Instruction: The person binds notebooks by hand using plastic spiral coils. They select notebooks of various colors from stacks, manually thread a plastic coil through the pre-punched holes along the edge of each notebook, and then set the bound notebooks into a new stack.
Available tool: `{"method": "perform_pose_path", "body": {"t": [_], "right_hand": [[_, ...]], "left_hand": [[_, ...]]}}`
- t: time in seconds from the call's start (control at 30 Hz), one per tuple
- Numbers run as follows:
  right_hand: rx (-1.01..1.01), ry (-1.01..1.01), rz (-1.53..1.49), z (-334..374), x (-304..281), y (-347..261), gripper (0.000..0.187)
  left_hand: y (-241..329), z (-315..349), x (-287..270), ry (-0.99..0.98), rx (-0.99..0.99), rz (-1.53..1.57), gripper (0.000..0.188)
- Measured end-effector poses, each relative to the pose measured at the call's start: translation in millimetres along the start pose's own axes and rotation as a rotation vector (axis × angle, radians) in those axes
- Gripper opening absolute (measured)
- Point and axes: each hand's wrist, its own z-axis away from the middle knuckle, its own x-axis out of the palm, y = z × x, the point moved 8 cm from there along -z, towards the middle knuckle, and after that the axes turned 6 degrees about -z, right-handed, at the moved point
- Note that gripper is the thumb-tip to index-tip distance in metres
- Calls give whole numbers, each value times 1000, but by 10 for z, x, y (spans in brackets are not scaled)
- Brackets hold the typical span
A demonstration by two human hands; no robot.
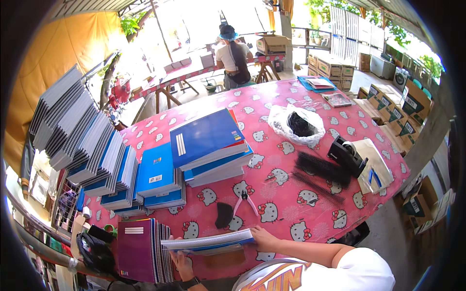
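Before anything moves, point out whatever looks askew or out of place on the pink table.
The stack under the navy notebook looks askew: its layers are unevenly turned, and a red cover pokes out. Beside the main bundle of black coils, some stray coils lie spread.

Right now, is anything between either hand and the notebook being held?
Nothing visible: the left hand and right hand each touch an end of the notebook. The purple-fronted stack stands left of it, not between.

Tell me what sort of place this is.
Probably a covered, open-sided notebook-binding workshop: leaning stacks of white-paged spiral-bound notebooks, long black binding coils on the pink patterned tablecloth, and brown cardboard boxes piled beyond.
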Motion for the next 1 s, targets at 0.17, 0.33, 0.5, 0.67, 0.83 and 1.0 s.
{"method": "perform_pose_path", "body": {"t": [0.17, 0.33, 0.5, 0.67, 0.83, 1.0], "right_hand": [[-23, 28, -266, 10, -294, -500, 66], [-106, 188, -643, 16, -259, -431, 52], [83, 300, -793, -72, -246, -388, 50], [24, -79, -161, -187, -359, -428, 49], [120, 118, -225, -31, -1754, 502, 32], [811, 549, 617, 665, -2535, 1704, 43]], "left_hand": [[398, -163, -385, 378, -224, 691, 48], [507, -309, -255, 386, -282, 698, 17], [485, -416, -194, 386, -140, 761, 16], [360, -494, -196, 310, -235, 732, 16], [555, -507, -248, 223, -250, 643, 20], [475, -498, -178, 263, -284, 751, 23]]}}
